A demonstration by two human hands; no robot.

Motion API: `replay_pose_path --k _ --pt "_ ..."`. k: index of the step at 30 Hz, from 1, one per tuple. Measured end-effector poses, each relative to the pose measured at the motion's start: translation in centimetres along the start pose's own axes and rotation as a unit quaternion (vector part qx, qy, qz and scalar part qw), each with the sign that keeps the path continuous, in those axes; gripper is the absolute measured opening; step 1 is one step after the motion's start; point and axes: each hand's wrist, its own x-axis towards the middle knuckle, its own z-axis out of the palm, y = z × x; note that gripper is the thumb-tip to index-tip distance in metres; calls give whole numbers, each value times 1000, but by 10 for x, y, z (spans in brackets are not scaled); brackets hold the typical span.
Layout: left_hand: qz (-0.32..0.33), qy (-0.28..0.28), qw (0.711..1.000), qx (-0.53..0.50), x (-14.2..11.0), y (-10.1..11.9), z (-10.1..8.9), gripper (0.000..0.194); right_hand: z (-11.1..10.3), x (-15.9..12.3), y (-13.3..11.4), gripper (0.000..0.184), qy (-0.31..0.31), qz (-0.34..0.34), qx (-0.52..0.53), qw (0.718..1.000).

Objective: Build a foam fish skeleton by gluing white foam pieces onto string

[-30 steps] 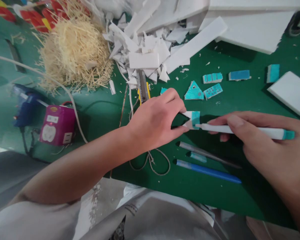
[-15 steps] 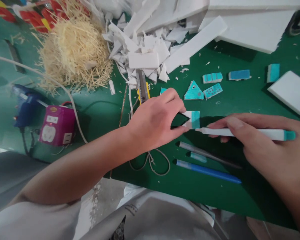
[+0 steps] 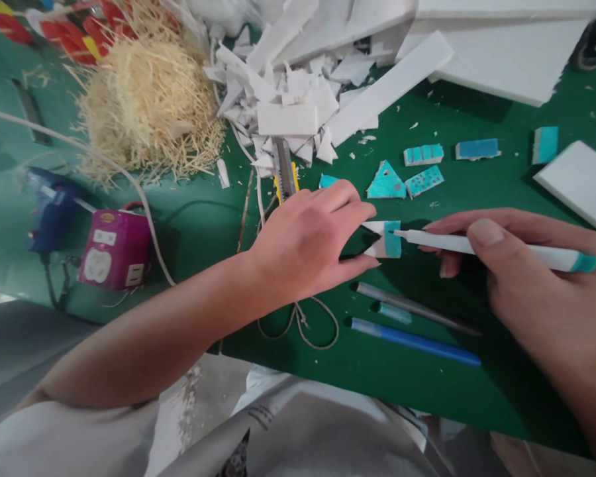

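Observation:
A small notched piece of white foam board [image 3: 392,240], with a turquoise band on its right end, lies between the thumb and fingers of my left hand [image 3: 315,232], which steadies it at its edges. My right hand [image 3: 536,285] grips a white marker pen [image 3: 551,257] with a turquoise end, its tip on the coloured band. Above lie a turquoise foam triangle [image 3: 385,182] and turquoise foam blocks [image 3: 424,155]. Below are a grey pen [image 3: 412,306], a turquoise pen cap [image 3: 395,313] and a blue marker [image 3: 417,341].
White foam scraps [image 3: 288,119] and a yellow utility knife [image 3: 284,169] lie beyond my left hand. Wood shavings [image 3: 151,99], a blue glue gun [image 3: 52,205] and a purple power adapter [image 3: 114,248] are at left. A cord loop [image 3: 322,344] is near the table's front edge.
The marker tip has moved up from the foam piece's lower edge onto its turquoise band. My left thumb and fingers have spread slightly, and the piece has shifted a little right.

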Motion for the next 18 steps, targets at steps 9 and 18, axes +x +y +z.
replay_pose_path --k 9,18 --pt "3 -1 1000 28 -1 1 -5 25 2 2 1 13 -3 -7 9 1000" --pt "-8 5 1000 -23 -1 -2 0 26 0 4 11 16 -19 -45 6 999"
